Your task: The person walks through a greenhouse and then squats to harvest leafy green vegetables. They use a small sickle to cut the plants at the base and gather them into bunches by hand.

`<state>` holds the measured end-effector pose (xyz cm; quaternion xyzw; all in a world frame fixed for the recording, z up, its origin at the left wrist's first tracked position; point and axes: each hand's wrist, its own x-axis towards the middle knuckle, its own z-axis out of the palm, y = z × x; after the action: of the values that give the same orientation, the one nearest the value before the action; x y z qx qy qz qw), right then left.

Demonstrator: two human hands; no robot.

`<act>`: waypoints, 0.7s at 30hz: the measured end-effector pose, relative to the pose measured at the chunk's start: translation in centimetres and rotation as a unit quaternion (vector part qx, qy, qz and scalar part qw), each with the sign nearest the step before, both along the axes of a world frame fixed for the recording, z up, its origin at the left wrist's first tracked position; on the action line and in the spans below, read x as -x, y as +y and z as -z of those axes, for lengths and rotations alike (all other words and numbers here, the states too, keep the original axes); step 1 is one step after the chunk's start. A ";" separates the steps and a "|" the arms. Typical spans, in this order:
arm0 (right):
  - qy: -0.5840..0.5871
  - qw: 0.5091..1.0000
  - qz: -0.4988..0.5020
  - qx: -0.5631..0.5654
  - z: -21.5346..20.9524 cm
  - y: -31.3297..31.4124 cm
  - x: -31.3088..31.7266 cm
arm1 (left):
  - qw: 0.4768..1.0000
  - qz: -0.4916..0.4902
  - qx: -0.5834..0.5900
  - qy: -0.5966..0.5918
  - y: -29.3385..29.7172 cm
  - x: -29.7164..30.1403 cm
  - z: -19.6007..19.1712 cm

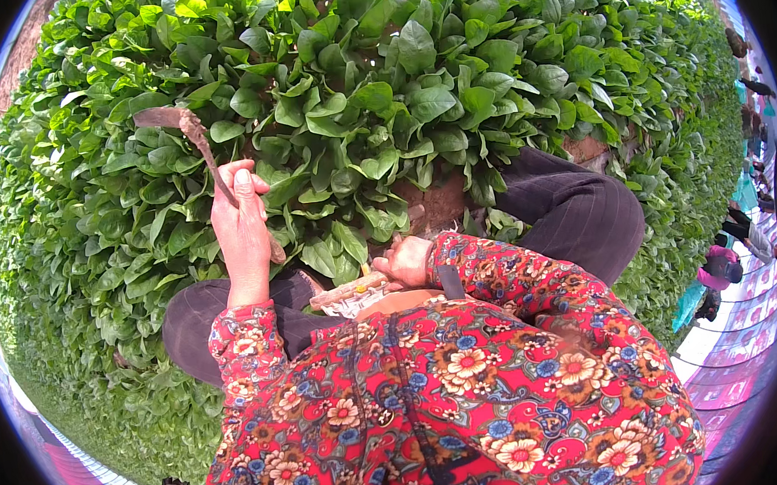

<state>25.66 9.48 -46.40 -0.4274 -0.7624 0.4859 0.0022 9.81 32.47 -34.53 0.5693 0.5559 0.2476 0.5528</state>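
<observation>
Towards nine o'clock the bed of greens (94, 225) bends away into the dark rim, and its far leaves blur together. At about ten o'clock a sickle (188, 130) stands above the leaves, its curved brown blade up and pointing left. The lower part of its handle is hidden inside the left hand (241, 225), with only a stub showing below the palm. That hand is raised over the greens; its fingers (244, 182) are wrapped fully round the handle, thumb laid along it, so no gap shows.

Near the centre, a patch of bare soil (440, 206) shows between the leaves, just above the right hand (405, 261). This hand lies low, close to the body, its back turned to the camera. Its fingers are curled inward and touch a pale flat bundle (349, 294) that lies across the lap, but they are tucked under, so whether they grip it or only rest on it cannot be told. What the bundle is made of is also hard to make out.

The dark trouser knees (574, 213) flank the hands, and the red flowered jacket (469, 398) covers everything at six o'clock.

At three o'clock, small and warped by the rim, other people (721, 268) crouch beside the bed; their hands cannot be seen.
</observation>
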 end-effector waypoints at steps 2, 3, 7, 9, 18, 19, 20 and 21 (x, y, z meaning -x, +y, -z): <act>-0.004 0.999 -0.012 0.038 -0.1 0.6 -0.2 | 0.998 0.039 -0.024 0.045 -0.3 -0.8 0.7; -0.011 0.998 -0.019 0.062 -0.2 1.0 0.0 | 0.998 0.051 -0.018 0.041 -0.5 -0.9 1.6; 0.003 0.997 0.067 0.032 -0.3 1.5 0.9 | 0.998 0.028 0.049 -0.030 -1.9 -1.2 4.1; 0.037 0.979 0.197 0.022 -0.6 2.4 1.4 | 0.988 -0.031 0.129 -0.081 -2.8 -1.6 5.0; 0.112 0.911 0.395 -0.038 -5.4 7.1 0.8 | 0.962 -0.011 0.142 -0.235 -7.5 -4.7 5.0; 0.129 0.913 0.384 -0.054 -6.7 7.5 -0.2 | 0.963 -0.023 0.117 -0.242 -7.8 -5.0 4.7; 0.086 0.918 0.383 -0.053 -8.2 7.9 -1.6 | 0.963 -0.034 0.092 -0.250 -8.2 -5.2 4.4; 0.066 0.905 0.408 -0.099 -9.5 8.0 -2.9 | 0.963 -0.045 0.064 -0.256 -8.4 -5.1 4.2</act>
<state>28.52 17.48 -36.91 -0.6654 -0.5640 0.3914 0.2931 14.93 24.04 -38.69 0.4246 0.4357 0.3740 0.7000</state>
